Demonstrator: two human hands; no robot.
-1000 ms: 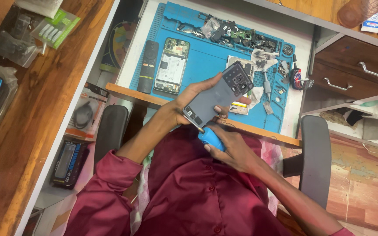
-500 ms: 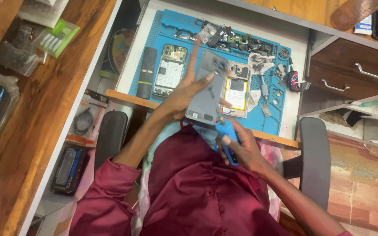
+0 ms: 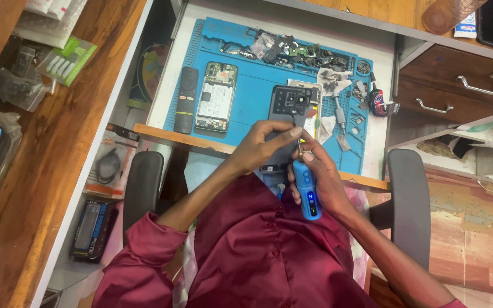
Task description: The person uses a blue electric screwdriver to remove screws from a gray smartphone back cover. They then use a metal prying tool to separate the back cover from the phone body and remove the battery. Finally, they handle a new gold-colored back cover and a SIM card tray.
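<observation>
My left hand (image 3: 266, 145) grips the lower part of a dark grey phone (image 3: 289, 108) that lies back-up on the blue work mat (image 3: 255, 80), its camera block facing up. My right hand (image 3: 320, 177) holds a blue electric screwdriver (image 3: 306, 191). Its thin bit points up at the phone's lower right edge, close to my left thumb. Both arms wear maroon sleeves.
An opened phone with its board exposed (image 3: 217, 97) and a black remote-like bar (image 3: 185, 100) lie on the mat's left. Loose parts, screws and a small tool (image 3: 338, 111) clutter the mat's top and right. Wooden drawers (image 3: 457, 85) stand right, a wooden shelf (image 3: 58, 142) left.
The phone went from held up in my left hand down onto the mat. My right hand brought the blue screwdriver up from my lap to the phone's edge.
</observation>
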